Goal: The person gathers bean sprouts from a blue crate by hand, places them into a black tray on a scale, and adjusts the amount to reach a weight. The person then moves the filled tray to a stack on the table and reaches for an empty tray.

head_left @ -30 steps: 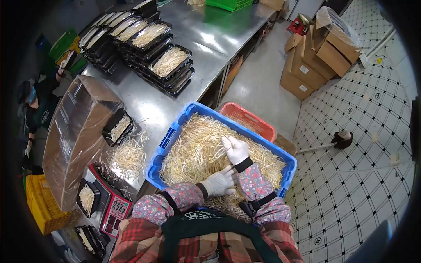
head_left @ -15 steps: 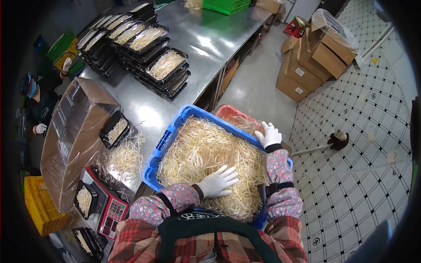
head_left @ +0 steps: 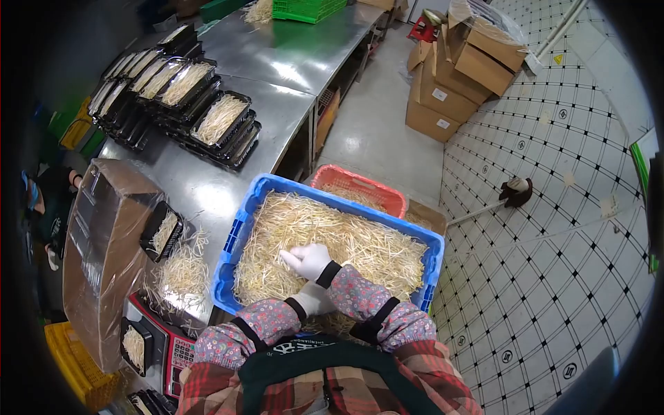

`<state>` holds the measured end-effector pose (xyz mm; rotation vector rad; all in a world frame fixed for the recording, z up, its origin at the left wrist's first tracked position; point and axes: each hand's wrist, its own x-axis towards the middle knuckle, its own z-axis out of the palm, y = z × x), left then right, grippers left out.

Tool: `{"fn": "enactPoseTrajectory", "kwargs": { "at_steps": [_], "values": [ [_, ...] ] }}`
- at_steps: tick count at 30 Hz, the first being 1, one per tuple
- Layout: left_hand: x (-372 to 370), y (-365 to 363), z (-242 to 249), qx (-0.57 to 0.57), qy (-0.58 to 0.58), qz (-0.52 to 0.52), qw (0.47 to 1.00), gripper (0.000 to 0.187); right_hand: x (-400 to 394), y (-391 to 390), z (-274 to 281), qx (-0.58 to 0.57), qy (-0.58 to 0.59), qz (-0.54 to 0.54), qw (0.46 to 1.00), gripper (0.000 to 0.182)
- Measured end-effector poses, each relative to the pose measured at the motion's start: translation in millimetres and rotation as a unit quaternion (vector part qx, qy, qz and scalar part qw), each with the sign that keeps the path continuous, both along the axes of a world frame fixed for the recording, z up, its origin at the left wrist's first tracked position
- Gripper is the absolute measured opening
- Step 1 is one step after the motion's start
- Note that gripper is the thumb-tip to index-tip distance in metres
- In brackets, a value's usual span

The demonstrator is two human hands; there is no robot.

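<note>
- So the metal tabletop point(head_left: 214, 176) is the big one, stacked trays of sprouts at its far end.
- Next up, a plastic-covered cardboard box point(head_left: 114, 270) on the left.
- Blue crate point(head_left: 230, 243), right in front of the person, loaded with loose sprouts point(head_left: 373, 256).
- Red basket point(head_left: 393, 200) just beyond it, sprouts in there too.
- Red scale point(head_left: 181, 356), black tray of sprouts on top.
- Gloved hands, both over the crate's sprouts: right hand point(head_left: 309, 261) has fingers bent, left hand point(head_left: 312, 299) is half hidden; can't tell if either's gripping any.
</note>
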<state>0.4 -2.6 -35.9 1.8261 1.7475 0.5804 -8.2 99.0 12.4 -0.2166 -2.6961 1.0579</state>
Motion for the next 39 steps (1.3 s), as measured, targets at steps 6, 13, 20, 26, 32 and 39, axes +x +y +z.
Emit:
{"fn": "enactPoseTrajectory", "kwargs": {
  "at_steps": [6, 13, 20, 26, 32, 39],
  "values": [
    [-7.7, 12.2, 54.7, -0.029, 0.149, -0.070, 0.986, 0.056, -3.0, 62.5, 89.7, -0.270, 0.202, -0.198, 0.921, 0.042],
    [-6.6, 15.5, 64.5, 0.068, 0.151, -0.072, 0.984, 0.056, 28.3, 209.1, 58.5, 0.255, 0.047, -0.292, 0.921, 0.034],
    [19.8, 79.6, 67.8, 0.142, 0.125, -0.153, 0.970, 0.047, 56.6, 155.6, 33.1, 0.063, -0.067, -0.147, 0.985, 0.027],
    [32.8, 121.6, -12.0, -0.255, -0.454, 0.030, 0.853, 0.058, 33.6, 127.6, -9.4, 0.215, -0.306, -0.081, 0.924, 0.062],
    [39.1, 119.5, -49.2, -0.066, -0.136, 0.023, 0.988, 0.048, 54.8, 128.0, -45.9, 0.162, -0.198, -0.091, 0.962, 0.031],
    [33.5, 128.9, -14.6, -0.044, 0.088, -0.066, 0.993, 0.066, 85.3, 150.3, 10.9, 0.021, 0.016, -0.252, 0.967, 0.026]
  ]
}}
